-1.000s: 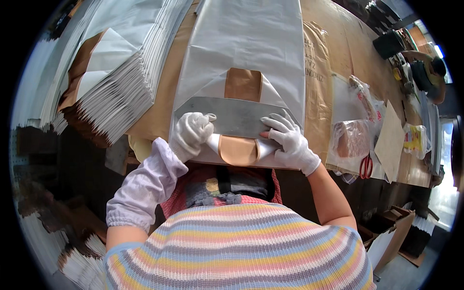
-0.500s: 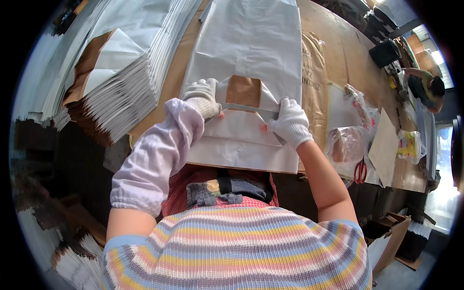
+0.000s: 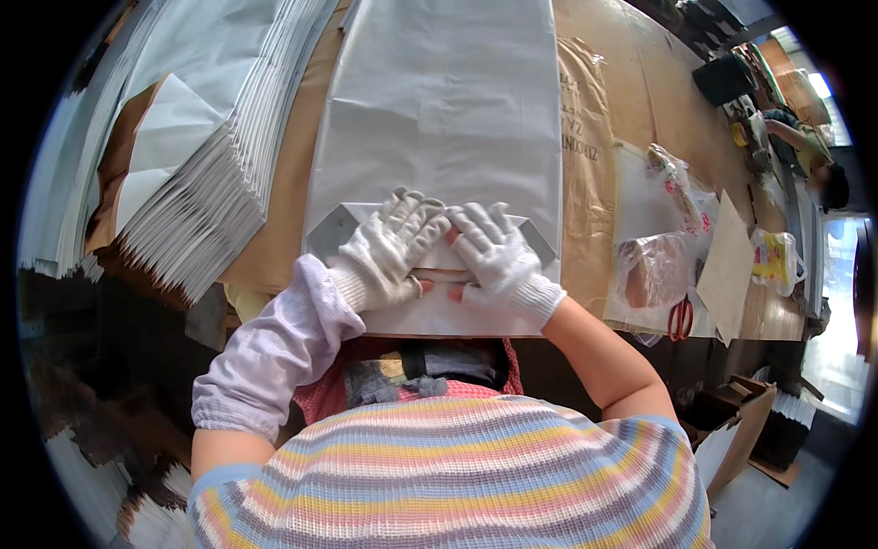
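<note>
A large white paper bag [image 3: 439, 119] lies lengthwise in front of me, its near end folded into a flat bottom with slanted grey-white corners. My left hand [image 3: 389, 247], in a white knit glove under a pale lilac sleeve, rests on the folded end with its fingers stretched out. Beside it, my gloved right hand [image 3: 498, 261] lies flat on the same fold, fingers spread. The fingertips of both hands nearly meet at the middle. Bare thumb or finger tips show through the gloves. Both hands cover the centre of the fold.
To the left is a thick stack of white bags [image 3: 197, 183] with brown inner ends. On the right of the table lie a brown printed paper sack [image 3: 585, 183], clear plastic bags [image 3: 654, 270], red-handled scissors [image 3: 679, 318] and a board [image 3: 727, 265]. Another person [image 3: 814, 160] is at the far right.
Both hands have come inward from the fold's two sides and now lie flat on it. The raised brown-centred flap is folded down out of sight.
</note>
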`<state>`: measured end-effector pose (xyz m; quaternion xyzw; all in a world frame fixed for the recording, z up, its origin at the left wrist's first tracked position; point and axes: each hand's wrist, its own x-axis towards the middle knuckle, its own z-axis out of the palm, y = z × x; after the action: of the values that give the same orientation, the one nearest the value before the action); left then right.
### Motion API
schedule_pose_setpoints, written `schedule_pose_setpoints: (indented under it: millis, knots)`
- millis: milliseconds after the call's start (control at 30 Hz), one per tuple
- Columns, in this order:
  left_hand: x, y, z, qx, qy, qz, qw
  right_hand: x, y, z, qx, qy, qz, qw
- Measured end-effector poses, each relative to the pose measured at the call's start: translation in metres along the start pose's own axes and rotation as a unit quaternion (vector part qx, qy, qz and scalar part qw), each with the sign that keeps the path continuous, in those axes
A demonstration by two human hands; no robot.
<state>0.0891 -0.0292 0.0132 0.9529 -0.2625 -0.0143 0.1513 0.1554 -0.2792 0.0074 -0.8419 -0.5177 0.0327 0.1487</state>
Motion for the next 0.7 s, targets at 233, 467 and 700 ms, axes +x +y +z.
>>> schedule_pose_setpoints:
  millis: [233,467,700]
  knots:
    - [-0.022,-0.039,-0.019,-0.282,0.126,-0.25,0.918,-0.024,0.026,0.0,0.186,0.206,0.218,0.936]
    - [-0.026,-0.039,-0.075,-0.035,-0.15,-0.479,0.864,0.011,0.041,-0.026,-0.07,0.241,0.187,0.95]
    - [-0.045,-0.061,-0.062,-0.123,-0.093,-0.497,0.854,0.015,0.032,-0.043,0.065,0.147,0.197,0.967]
